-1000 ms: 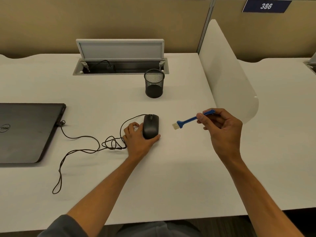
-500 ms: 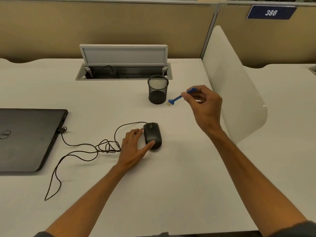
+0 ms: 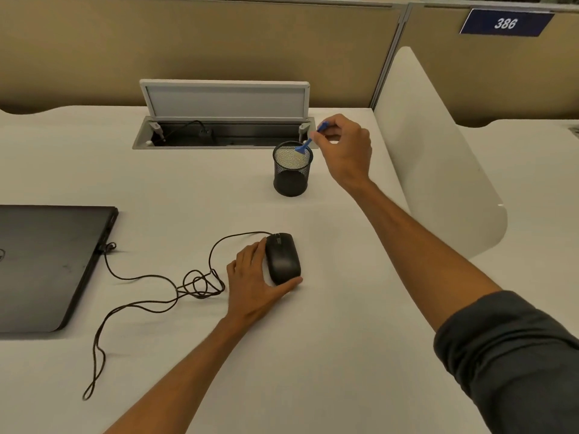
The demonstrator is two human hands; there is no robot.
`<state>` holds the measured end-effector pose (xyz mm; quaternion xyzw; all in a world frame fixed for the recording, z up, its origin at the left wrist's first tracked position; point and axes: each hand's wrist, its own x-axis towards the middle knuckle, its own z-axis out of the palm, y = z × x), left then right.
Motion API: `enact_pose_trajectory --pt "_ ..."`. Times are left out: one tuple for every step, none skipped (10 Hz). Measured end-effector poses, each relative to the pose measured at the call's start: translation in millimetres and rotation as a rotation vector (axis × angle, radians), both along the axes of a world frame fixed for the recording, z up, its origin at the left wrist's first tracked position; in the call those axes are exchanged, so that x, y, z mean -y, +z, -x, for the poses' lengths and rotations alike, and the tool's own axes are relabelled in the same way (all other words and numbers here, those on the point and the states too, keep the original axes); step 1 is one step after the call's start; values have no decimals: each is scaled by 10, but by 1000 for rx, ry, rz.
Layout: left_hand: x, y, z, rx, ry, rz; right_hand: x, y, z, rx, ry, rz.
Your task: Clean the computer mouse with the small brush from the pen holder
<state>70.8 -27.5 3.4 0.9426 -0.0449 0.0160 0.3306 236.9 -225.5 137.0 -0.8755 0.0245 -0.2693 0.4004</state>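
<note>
A black wired computer mouse (image 3: 283, 257) lies flat near the middle of the white worktop (image 3: 329, 355), steadied by the left hand (image 3: 255, 283), whose fingers curl along the mouse's 9 o'clock side while the thumb presses its near end. The small brush (image 3: 305, 145), blue-handled with pale bristles, is pinched between thumb and fingertips of the right hand (image 3: 343, 148), and its bristle end points down into the open mouth of the black mesh pen holder (image 3: 292, 170), which stands at 12 o'clock from the mouse and well apart from it. A second ago the brush hung just beside the mouse at 3 o'clock, head turned toward it; half a second ago it had lifted to just right of the pen holder; now it tilts over the holder's rim. The left hand has kept its place on the mouse throughout, the thumb shifting slightly along the near edge.

The mouse cable (image 3: 150, 292) loops out toward 9 o'clock, tangles in a small coil, and runs both to the side of a closed dark laptop (image 3: 47, 264) at 9 o'clock and down toward 7 o'clock. A round logo shows at the laptop lid's left edge, cut off and unreadable here. Beyond the pen holder, at 12 o'clock, a cable well (image 3: 219, 136) sits open with its grey lid raised. A white curved divider (image 3: 438, 158) stands at 2 o'clock. On the tan partition behind it, a blue plate (image 3: 506, 23) reads "386" in white.
</note>
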Motion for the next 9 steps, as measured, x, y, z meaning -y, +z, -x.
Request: enact_pose_trajectory --pt "-4 -17 -24 5 -11 34 -26 -75 -118 -50 -17 25" --pt "-31 -16 -49 15 -31 48 -57 -152 -187 -122 -40 62" --pt "-52 1 -60 29 -50 62 -102 -246 -228 -198 -59 59" --pt "-50 17 -58 35 -49 76 -166 -332 -242 -270 -75 23" --pt "-47 33 -55 13 -31 108 -209 -424 -266 -347 -86 -24" --pt "-50 60 -44 -33 -9 143 -227 -462 -257 -387 -84 -17" --pt "-54 62 -40 -72 6 186 -207 -461 -239 -371 -94 -24" --pt "-51 138 -12 -54 32 234 -178 -406 -164 -319 -107 4" --pt "-33 177 -31 54 60 277 -144 -375 -95 -277 -99 11"
